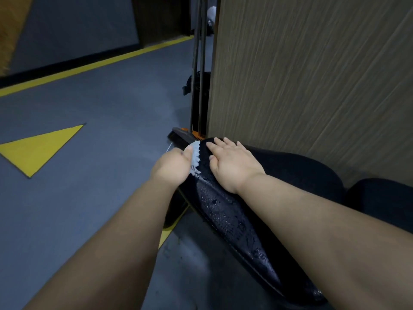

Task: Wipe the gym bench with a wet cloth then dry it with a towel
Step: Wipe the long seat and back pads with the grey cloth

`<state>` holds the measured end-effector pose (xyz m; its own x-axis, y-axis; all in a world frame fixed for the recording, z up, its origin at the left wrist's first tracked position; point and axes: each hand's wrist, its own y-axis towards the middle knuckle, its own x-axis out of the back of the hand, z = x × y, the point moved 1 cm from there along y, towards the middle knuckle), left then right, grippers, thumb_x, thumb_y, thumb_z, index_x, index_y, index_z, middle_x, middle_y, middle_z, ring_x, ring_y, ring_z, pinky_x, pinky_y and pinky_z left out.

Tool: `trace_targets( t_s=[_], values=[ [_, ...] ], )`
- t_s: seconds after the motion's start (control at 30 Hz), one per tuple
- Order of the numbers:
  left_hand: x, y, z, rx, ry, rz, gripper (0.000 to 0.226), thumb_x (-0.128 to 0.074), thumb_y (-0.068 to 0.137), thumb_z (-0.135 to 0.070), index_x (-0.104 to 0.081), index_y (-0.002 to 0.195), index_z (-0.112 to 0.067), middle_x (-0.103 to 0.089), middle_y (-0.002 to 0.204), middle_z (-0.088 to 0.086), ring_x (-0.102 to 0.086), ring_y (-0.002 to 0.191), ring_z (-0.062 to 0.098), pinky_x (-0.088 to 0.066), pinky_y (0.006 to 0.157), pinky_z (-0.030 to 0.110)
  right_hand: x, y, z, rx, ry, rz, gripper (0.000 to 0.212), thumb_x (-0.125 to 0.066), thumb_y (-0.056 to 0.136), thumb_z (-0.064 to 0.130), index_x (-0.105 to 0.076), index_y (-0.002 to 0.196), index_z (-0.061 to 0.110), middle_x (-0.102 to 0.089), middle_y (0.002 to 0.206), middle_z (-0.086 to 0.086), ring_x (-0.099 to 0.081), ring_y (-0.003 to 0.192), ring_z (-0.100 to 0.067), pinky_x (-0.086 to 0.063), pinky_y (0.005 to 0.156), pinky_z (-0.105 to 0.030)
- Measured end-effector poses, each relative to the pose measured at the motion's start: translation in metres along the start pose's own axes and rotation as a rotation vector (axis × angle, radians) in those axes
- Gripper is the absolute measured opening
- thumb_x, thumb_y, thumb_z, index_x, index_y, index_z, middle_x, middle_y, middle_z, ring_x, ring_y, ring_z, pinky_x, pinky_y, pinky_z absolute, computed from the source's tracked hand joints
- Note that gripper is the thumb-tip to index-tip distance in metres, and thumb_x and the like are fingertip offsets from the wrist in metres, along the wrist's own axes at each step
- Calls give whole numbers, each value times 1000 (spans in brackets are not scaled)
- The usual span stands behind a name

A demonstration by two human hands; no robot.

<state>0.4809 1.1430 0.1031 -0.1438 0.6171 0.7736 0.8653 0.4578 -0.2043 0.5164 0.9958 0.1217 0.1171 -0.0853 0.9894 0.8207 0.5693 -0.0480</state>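
A single wide-angle view, worn on the head, looks forward and steeply down along the bench, close above it. Both forearms enter from the bottom edge; left hand, gripping the cloth, and right hand sit mid-frame at the bench's far end.

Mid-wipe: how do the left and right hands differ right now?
The left hand grips the white cloth at the side edge of the bench; the right hand holds nothing. The left hand is curled, the right hand lies flat on top, fingers straight. Both are at its far end.
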Motion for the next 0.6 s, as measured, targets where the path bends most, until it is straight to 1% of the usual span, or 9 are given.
trace_targets(
  t_s=[0.1,0.17,0.23,0.3,0.37,0.4,0.43,0.5,0.6],
  values=[
    [-6,-2,0,5,-190,-9,48,-26,104,-46,-57,117,-12,-59,122,13,-52,115,32,-39,94,35,-1,0,0,-8,-3,1,52,-22,102,32,-18,153,24,-13,161,1,-6,148,-16,-4,121,-36],
    [-10,-17,8,-2,-294,-60,45,-27,105,-41,-55,121,-10,-59,122,12,-52,116,31,-35,89,32,-1,1,1,-7,-1,1,52,-22,102,32,-18,153,24,-13,161,1,-6,148,-16,-3,121,-36],
    [-20,-36,20,-37,-317,-153,41,-28,105,-37,-53,124,-11,-60,119,11,-52,114,31,-32,82,30,-1,2,2,-5,4,-4,52,-22,102,32,-19,153,24,-13,161,1,-6,148,-16,-3,121,-35],
    [-37,-59,32,-97,-384,-263,34,-30,104,-31,-50,125,-13,-60,116,8,-55,109,30,-35,79,30,-2,2,2,-6,6,-12,52,-22,102,32,-20,153,24,-14,160,1,-7,148,-17,-4,120,-36],
    [-56,-82,37,-151,-520,-297,36,-33,102,-28,-43,134,-13,-59,122,4,-56,108,21,-40,84,27,-2,2,2,-9,-1,-19,51,-22,102,32,-20,152,24,-15,160,1,-8,148,-17,-5,120,-36],
    [-65,-89,36,-159,-577,-293,41,-34,102,-28,-37,140,-12,-56,127,3,-54,113,17,-42,91,26,-1,3,2,-8,-5,-22,51,-22,102,31,-20,152,24,-15,160,1,-8,148,-17,-5,120,-36],
    [-71,-93,35,-158,-612,-292,47,-34,102,-29,-31,145,-11,-52,134,5,-52,118,16,-42,98,28,-1,3,3,-8,-6,-22,51,-22,102,31,-20,152,23,-15,160,1,-8,148,-17,-5,120,-36],
    [-75,-89,31,-111,-649,-304,53,-34,102,-28,-23,150,-9,-47,141,8,-48,125,20,-39,106,34,-1,2,4,-5,0,-24,51,-23,102,31,-21,152,23,-15,160,1,-8,148,-17,-5,120,-36],
    [-68,-66,30,-84,-640,-326,48,-36,102,-25,-30,146,-4,-49,138,13,-48,126,27,-38,105,35,-1,2,3,-1,3,-26,51,-23,102,31,-21,152,23,-16,160,0,-9,148,-18,-5,120,-36]
  ],
)
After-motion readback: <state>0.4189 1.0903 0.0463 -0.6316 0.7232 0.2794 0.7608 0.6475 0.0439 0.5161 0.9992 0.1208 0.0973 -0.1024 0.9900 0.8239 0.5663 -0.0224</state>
